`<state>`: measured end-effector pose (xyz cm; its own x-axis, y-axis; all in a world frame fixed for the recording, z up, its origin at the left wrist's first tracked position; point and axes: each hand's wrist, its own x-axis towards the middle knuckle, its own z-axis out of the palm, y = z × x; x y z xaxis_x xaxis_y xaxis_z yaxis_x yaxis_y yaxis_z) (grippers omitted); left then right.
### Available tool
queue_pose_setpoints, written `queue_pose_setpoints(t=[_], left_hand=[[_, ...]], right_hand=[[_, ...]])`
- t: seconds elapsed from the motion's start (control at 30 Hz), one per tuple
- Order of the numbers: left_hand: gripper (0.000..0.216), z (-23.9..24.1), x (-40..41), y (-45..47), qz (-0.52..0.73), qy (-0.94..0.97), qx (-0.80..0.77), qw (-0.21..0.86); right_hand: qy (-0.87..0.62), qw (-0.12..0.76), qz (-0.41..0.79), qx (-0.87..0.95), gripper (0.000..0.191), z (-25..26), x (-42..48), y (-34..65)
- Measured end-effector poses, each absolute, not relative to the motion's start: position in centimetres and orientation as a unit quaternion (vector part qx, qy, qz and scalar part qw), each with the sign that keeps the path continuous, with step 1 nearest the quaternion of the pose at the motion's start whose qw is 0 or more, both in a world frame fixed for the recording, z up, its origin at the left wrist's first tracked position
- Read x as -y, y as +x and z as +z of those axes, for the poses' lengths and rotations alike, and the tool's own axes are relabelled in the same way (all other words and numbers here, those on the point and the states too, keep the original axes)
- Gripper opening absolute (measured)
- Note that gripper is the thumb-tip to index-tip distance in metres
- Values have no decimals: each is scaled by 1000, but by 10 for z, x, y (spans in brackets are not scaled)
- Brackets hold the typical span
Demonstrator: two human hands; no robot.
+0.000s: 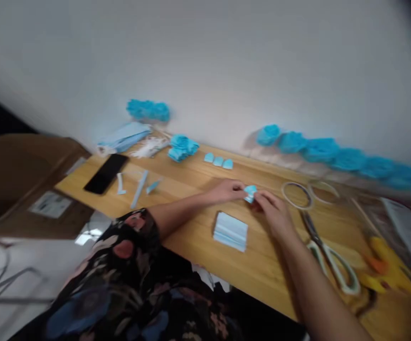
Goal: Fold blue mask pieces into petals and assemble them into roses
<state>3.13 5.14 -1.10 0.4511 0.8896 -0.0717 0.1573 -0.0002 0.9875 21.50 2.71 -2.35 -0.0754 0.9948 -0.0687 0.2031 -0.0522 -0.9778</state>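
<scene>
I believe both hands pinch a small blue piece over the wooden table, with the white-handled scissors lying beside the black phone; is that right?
Not quite: the head view shows the white-handled scissors by the right hand, far from the black phone. That hand and the left hand do pinch the small blue piece over the wooden table.

Soft even light, motion-blurred, dark corners
</scene>
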Motion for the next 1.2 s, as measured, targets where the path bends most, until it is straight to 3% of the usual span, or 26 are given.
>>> queue_pose_setpoints(t=[0.17,0.8,1.2], left_hand=[[19,-19,-56,33,354,594,-396,604],[16,-19,-54,34,354,589,-394,610],[21,-13,-52,33,339,604,-398,601]], right_hand=[[-546,413,493,537,43,-26,-33,214],[-547,391,507,541,44,-24,-30,213],[-562,440,468,522,45,-24,-29,210]])
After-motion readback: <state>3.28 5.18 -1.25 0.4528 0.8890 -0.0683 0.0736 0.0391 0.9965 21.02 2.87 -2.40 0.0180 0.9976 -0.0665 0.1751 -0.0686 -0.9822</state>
